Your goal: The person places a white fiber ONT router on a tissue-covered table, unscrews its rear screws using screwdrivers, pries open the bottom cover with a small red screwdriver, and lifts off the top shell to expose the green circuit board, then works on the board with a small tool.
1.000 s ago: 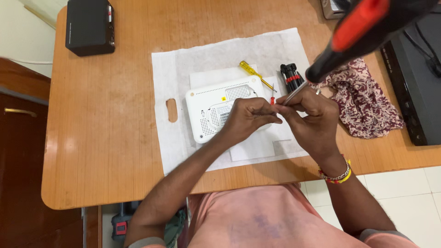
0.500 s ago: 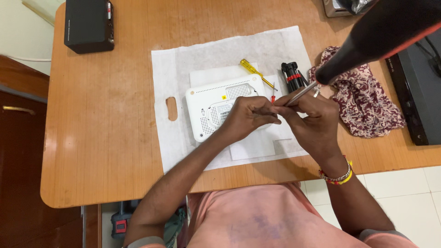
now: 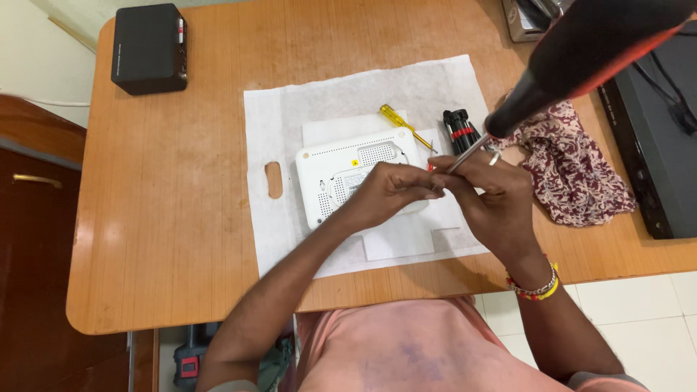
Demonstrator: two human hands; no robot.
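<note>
Wooden table [image 3: 174,218] filling most of the frame; white fabric sheet [image 3: 290,138] spread at centre, black box [image 3: 149,47] at upper left, patterned cloth [image 3: 573,174] right of centre, dark flat device [image 3: 653,152] at right edge.

We have one view only, head-mounted, looking steeply down over the chest at the wooden table [image 3: 181,218]. It sits close: both forearms fill the lower frame, the white sheet [image 3: 348,94] is centered, floor shows at left and right edges. No second view overlaps.
</note>
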